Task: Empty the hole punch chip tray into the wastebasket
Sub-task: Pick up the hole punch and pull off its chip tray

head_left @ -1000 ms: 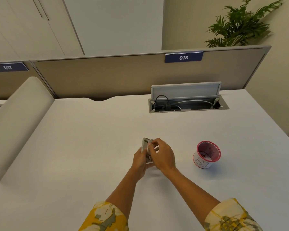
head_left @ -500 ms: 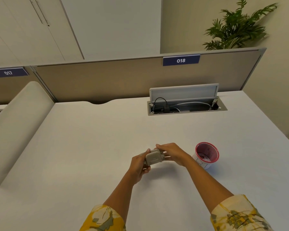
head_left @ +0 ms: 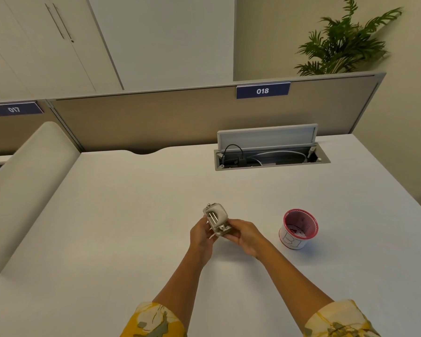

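Observation:
A small grey hole punch [head_left: 216,218] is held above the white desk [head_left: 131,215], its underside turned toward me so the metal parts show. My left hand [head_left: 201,235] grips its left and lower side. My right hand [head_left: 244,235] holds its lower right corner with the fingertips. A small wastebasket [head_left: 299,228], a white paper cup with a pink rim and a few red bits inside, stands on the desk to the right of my right hand, apart from it.
An open cable hatch [head_left: 270,149] with cords lies at the back of the desk. A beige partition [head_left: 180,120] with number plates runs behind it. A padded white divider [head_left: 27,171] borders the desk on the left.
The punch has been turned from lying sideways between my hands to standing with its underside facing me. Both hands shifted lower and slightly right on it.

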Demonstrator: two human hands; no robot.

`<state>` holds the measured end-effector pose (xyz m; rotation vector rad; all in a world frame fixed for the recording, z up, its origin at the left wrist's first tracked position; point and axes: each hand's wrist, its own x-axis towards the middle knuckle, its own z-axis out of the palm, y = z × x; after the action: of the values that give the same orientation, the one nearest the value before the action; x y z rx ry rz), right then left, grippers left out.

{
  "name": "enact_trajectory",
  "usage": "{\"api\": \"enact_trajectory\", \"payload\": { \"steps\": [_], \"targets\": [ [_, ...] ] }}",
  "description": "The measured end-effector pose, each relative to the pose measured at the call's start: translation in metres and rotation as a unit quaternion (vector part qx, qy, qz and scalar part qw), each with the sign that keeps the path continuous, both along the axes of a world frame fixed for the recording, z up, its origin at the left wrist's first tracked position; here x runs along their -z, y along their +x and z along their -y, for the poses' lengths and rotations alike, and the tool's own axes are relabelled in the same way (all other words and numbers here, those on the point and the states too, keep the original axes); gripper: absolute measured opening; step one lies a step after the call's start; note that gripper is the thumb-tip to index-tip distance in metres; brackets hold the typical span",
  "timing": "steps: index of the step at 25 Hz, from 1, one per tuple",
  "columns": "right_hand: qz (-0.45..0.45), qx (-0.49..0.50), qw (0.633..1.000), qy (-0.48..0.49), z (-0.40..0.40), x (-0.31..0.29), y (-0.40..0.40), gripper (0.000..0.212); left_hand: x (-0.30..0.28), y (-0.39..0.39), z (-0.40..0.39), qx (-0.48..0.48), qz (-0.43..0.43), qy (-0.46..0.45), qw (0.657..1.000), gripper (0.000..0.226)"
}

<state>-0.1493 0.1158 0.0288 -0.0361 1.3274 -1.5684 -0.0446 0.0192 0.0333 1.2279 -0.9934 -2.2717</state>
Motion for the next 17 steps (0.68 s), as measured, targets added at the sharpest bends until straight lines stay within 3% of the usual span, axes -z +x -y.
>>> {"api": "enact_trajectory", "payload": {
  "steps": [2, 5, 12, 17],
  "targets": [
    [-0.049, -0.031, 0.998, 0.020, -0.002, -0.003, 0.002, 0.030, 0.002, -0.002, -0.001, 0.001, -0.015, -0.008, 1.000, 0.032],
    [-0.098, 0.002, 0.994, 0.040, 0.001, -0.004, -0.004, 0.032, 0.003, -0.001, 0.000, 0.025, -0.011, -0.026, 0.999, 0.038],
    [-0.116, 0.004, 0.993, 0.012, 0.007, -0.009, -0.017, 0.033, 0.005, 0.001, -0.006, 0.077, 0.001, -0.052, 0.996, 0.036],
    [-0.245, -0.030, 0.964, 0.099, 0.015, -0.002, -0.019, 0.047, 0.004, -0.001, -0.006, 0.082, 0.004, -0.062, 0.995, 0.034]
  ]
}}
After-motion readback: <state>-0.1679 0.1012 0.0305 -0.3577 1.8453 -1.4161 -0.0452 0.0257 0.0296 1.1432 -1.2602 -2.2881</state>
